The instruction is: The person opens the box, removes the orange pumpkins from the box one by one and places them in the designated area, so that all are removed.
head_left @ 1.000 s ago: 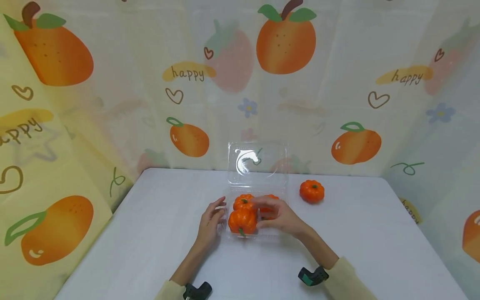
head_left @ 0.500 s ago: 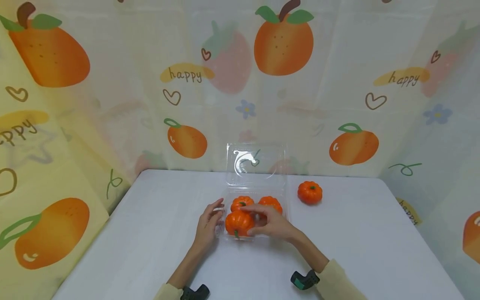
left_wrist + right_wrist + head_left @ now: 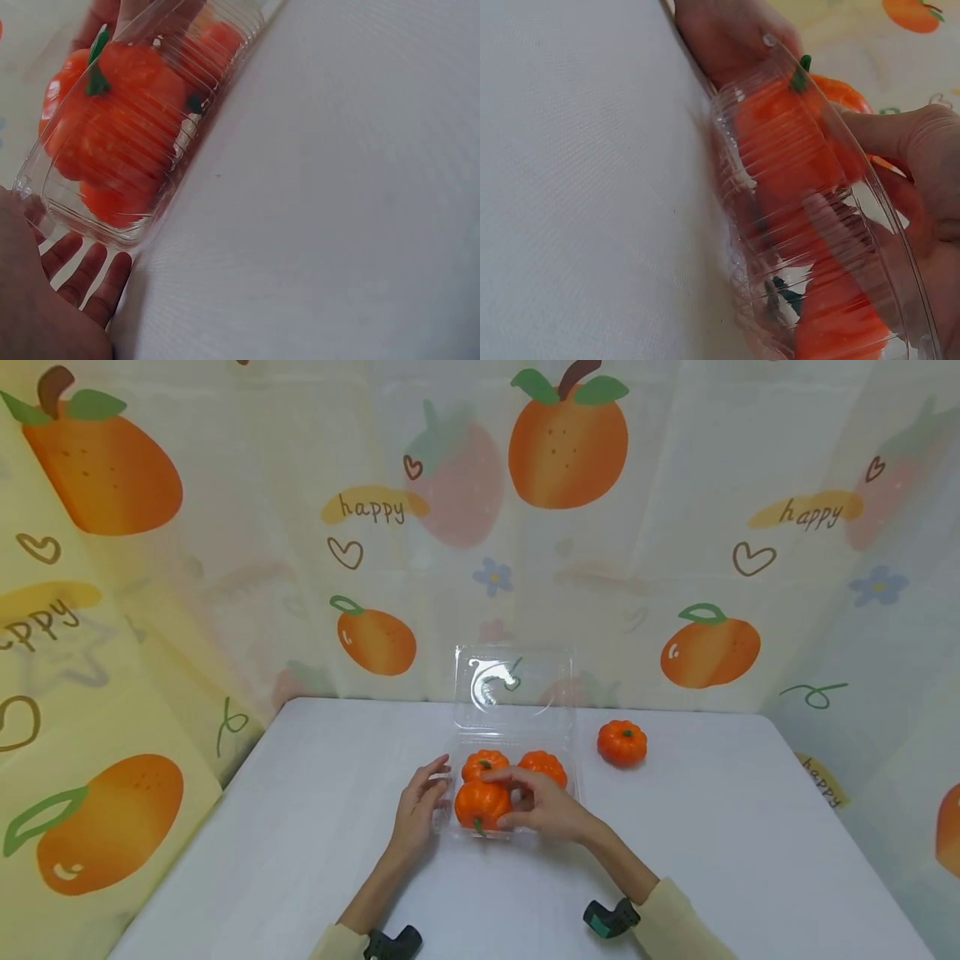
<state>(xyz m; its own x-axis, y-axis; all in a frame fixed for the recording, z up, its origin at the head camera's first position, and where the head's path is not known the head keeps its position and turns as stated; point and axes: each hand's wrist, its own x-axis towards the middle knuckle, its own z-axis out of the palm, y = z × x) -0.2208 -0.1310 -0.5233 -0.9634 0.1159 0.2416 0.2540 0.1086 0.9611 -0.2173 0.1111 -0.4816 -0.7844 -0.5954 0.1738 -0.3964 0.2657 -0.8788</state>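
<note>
The right hand (image 3: 551, 806) comes in from four o'clock and pinches a glossy orange, ribbed toy pumpkin with a green stem (image 3: 480, 806), thumb on its near side and fingers over its far side; this pumpkin sits at seven o'clock in a clear, ribbed plastic clamshell box (image 3: 96, 234), its stem tipped towards six. The left hand (image 3: 415, 810) lies along the box's nine o'clock wall, fingers relaxed and clenched on nothing. Two similar orange pumpkins fill eleven o'clock (image 3: 486, 763) and one o'clock (image 3: 543, 766) inside the box, a fourth orange pumpkin (image 3: 622, 743) lies on the white table (image 3: 720, 827) outside at two, and the transparent raised lid (image 3: 515, 689) leans back at twelve. Whether the pinched pumpkin bears fully on the box floor cannot be told. Seating it well would seem to call for a light pinch, a small turn to bring the stem away from the six o'clock rim, and room from its eleven o'clock neighbour, while the left hand braces the thin wall without bowing it. No brand or label can be read on the box; the pale, fruit-printed backdrop (image 3: 645, 435) carries "happy" in handwritten letters on yellow smears at eleven and two o'clock, with another partly cut off at ten
</note>
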